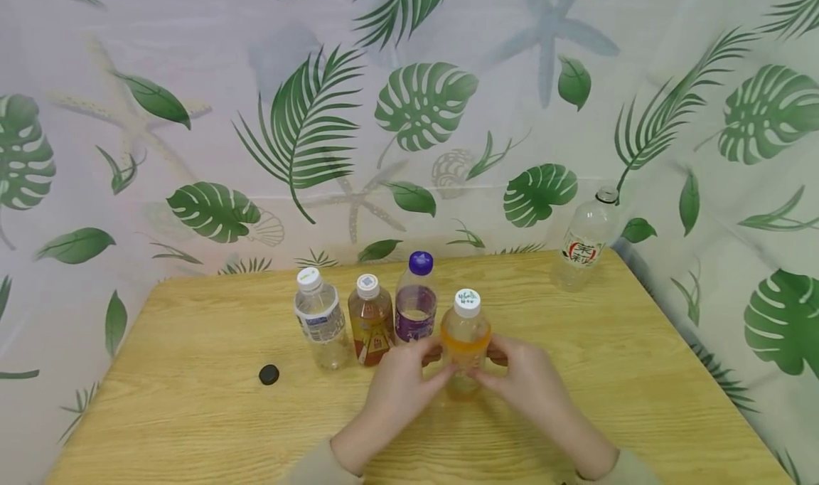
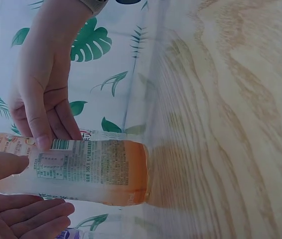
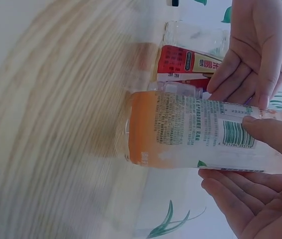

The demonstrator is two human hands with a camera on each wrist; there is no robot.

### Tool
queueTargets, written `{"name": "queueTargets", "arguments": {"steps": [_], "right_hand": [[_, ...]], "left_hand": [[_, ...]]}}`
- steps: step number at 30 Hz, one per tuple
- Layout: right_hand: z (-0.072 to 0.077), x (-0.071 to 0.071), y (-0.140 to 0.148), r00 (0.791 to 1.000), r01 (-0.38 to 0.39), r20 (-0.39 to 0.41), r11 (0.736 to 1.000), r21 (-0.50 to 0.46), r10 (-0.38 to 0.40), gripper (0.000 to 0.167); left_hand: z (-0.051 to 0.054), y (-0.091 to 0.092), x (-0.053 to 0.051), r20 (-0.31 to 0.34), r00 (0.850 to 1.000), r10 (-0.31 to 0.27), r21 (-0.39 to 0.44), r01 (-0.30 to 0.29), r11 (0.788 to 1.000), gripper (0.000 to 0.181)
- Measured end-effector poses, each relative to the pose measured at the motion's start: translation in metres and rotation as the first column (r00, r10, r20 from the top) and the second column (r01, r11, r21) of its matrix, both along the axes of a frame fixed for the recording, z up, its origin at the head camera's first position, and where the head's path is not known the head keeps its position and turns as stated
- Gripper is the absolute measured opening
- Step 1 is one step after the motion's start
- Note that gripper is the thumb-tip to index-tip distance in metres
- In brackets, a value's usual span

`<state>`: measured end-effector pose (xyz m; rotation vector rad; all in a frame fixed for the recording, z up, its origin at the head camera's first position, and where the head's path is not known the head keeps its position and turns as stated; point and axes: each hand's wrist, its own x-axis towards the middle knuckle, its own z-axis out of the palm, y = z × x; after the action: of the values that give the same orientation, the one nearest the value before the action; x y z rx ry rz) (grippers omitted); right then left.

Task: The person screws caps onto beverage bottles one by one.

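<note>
Head and wrist views: orange bottle point(image 1: 467, 332) held upright in a two-sided grip

Head view: The bottle stands slightly right of midway between the left and right edges of the tabletop point(image 1: 192, 414), with its white cap point(image 1: 467, 303) fitted. My left hand point(image 1: 404, 382) is clamped on its left side and my right hand point(image 1: 527, 378) on its right side. Both thumbs lie on the face toward me. Toward the far edge, to the left, stand a purple-capped bottle point(image 1: 416, 307), a tea-coloured bottle point(image 1: 371, 328) and a clear bottle point(image 1: 323, 325) with a white cap. A black cap point(image 1: 269, 375) lies nearer the left edge. An uncapped bottle point(image 1: 584, 247) stands at the far right corner. A leaf-print sheet point(image 1: 448, 44) hangs behind the far edge.

Left wrist view: My left thumb touches the printed label point(image 2: 81, 167); the other fingers extend along the bottle's side. My right thumb tip sits beside the barcode point(image 2: 62, 144). The orange base is at the tabletop; whether it touches the wood, I cannot tell.

Right wrist view: My right thumb presses the label by the barcode, fingers along the opposite side. My left hand grips across from it. The tea-coloured bottle's red label point(image 3: 186, 64) shows beyond the orange bottle.
</note>
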<state>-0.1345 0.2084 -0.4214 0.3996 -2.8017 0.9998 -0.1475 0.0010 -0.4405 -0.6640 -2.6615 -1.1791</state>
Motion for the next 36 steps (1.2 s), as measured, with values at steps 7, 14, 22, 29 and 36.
{"name": "queueTargets", "arguments": {"steps": [7, 14, 22, 29, 36], "right_hand": [[-0.002, -0.013, 0.005, 1.0, -0.017, 0.011, 1.0, -0.002, 0.017, 0.035], [-0.005, -0.025, 0.006, 1.0, -0.009, -0.002, 1.0, 0.001, 0.009, 0.038], [-0.007, -0.038, 0.005, 0.999, -0.04, -0.004, 0.999, -0.018, 0.04, 0.04], [-0.008, -0.046, 0.002, 0.999, -0.04, 0.003, 0.998, -0.043, 0.04, 0.04], [-0.01, -0.052, 0.0, 0.999, -0.03, 0.023, 0.998, -0.063, 0.032, 0.04]], "left_hand": [[0.0, 0.004, -0.001, 0.027, 0.999, 0.022, -0.048, -0.021, 0.999, 0.038], [-0.004, 0.005, -0.001, 0.053, 0.999, -0.002, -0.052, 0.005, 0.999, 0.046], [-0.007, 0.007, -0.002, 0.07, 0.998, -0.003, -0.072, 0.008, 0.997, 0.055], [-0.01, 0.01, -0.004, 0.079, 0.997, 0.009, -0.078, -0.003, 0.997, 0.056], [-0.01, 0.011, -0.005, 0.103, 0.994, 0.022, -0.095, -0.012, 0.995, 0.057]]}}
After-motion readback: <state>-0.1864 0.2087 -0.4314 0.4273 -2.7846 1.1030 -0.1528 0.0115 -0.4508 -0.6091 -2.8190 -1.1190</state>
